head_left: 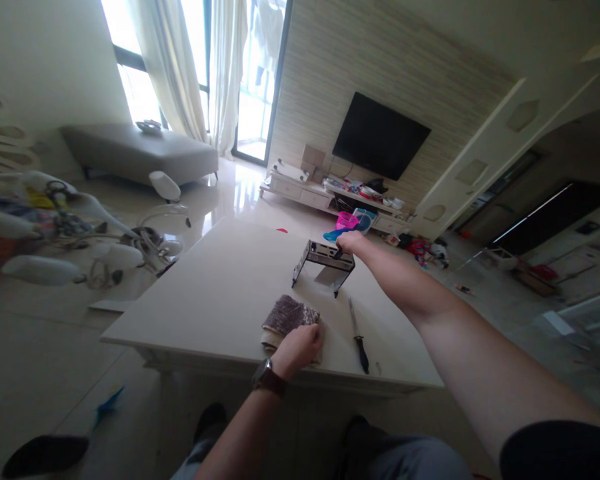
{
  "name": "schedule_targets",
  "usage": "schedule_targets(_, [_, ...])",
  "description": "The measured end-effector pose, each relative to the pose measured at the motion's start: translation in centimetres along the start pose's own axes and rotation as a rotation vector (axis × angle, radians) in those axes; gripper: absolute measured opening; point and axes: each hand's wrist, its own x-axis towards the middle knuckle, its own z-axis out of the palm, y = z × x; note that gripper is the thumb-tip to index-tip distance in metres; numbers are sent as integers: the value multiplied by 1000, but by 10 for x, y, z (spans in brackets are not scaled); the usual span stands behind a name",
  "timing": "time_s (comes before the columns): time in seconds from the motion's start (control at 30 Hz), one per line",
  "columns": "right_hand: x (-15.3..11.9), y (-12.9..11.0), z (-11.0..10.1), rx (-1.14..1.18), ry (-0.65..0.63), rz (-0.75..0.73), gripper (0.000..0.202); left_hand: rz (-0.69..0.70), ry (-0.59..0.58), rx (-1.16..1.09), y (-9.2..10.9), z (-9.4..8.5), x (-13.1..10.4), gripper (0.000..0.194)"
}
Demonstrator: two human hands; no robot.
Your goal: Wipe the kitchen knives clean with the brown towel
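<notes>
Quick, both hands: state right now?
Left hand: curled closed on the folded cloth; whether pinching it, can't tell.
Right hand: curled closed at the metal frame's top; exact grip can't be told.

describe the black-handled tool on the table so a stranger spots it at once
On the white table, look near the edge closest to the camera, right of the folded cloth. The tool lies there; unlike the cloth, it is slim and straight, with a black handle.

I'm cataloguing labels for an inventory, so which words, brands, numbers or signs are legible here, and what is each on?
No text is legible.
Metal stand: any markings too small and blurred.
Wristwatch: any dial numbers too small.
Knife: no readable brand.
Television: no readable logo.
</notes>
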Motion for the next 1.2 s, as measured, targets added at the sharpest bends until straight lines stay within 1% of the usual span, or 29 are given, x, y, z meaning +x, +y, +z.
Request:
schedule_targets(0.13, [-2,8,-22,-68,-7,-1,10,-5,-13,7,2,0,2,21])
schedule_targets(0.23, [-4,20,-47,-116,7,10,13,-14,-31,-7,4,0,5,22])
schedule_targets(0.37, [-10,47,-85,-247,51,2,23,-29,-53,-24,4,1,8,21])
schedule_targets(0.43, [-20,64,-103,-315,92,-7,24,-25,-59,-15,4,1,8,21])
schedule_targets(0.5, [-39,80,-118,-331,169,-1,25,-15,-65,-5,2,2,7,20])
schedule_targets(0.53, [-53,88,-124,-323,217,7,25,-7,-66,-2,1,2,6,20])
schedule_targets(0.6, [-90,103,-131,-293,323,9,24,6,-64,-5,-4,2,4,19])
schedule_targets(0.67, [-134,114,-127,-239,511,-10,28,8,-61,-15,-10,1,2,19])
schedule_targets(0.7, [-155,118,-120,-205,610,4,31,1,-58,-17,-14,1,1,18])
schedule_targets(0.73, [-175,120,-107,-159,691,27,32,-11,-57,-16,-17,1,0,18])
schedule_targets(0.77, [-191,121,-89,-83,756,85,32,-24,-59,-12,-21,1,-1,19])
schedule_targets(0.8, [-205,119,-67,26,776,131,32,-36,-61,-6,-24,0,-1,19])
schedule_targets(0.83, [-216,114,-40,168,740,150,29,-48,-67,-1,-26,0,-2,20])
schedule_targets(0.87, [-225,105,-10,327,674,160,26,-60,-74,1,-28,0,-2,21])
schedule_targets(0.93, [-237,77,56,709,505,204,17,-96,-86,3,-31,-1,-2,24])
schedule_targets(0.97, [-243,58,89,870,451,242,14,-118,-83,-1,-33,-2,-2,24])
schedule_targets(1.03, [-254,16,148,1073,436,264,15,-155,-63,-12,-38,-4,-1,25])
schedule_targets(1.07, [-259,-6,172,1160,428,265,15,-165,-51,-14,-43,-5,0,25])
schedule_targets(1.1, [-263,-26,192,1256,410,256,16,-172,-37,-13,-49,-6,1,26])
schedule_targets(1.13, [-265,-44,207,1365,380,247,17,-187,-27,-3,-56,-6,3,28])
schedule_targets(1.17, [-266,-59,219,1483,339,227,18,-208,-16,13,-64,-6,5,32])
schedule_targets(1.2, [-264,-72,226,1586,298,200,20,-261,31,28,-73,-6,8,37])
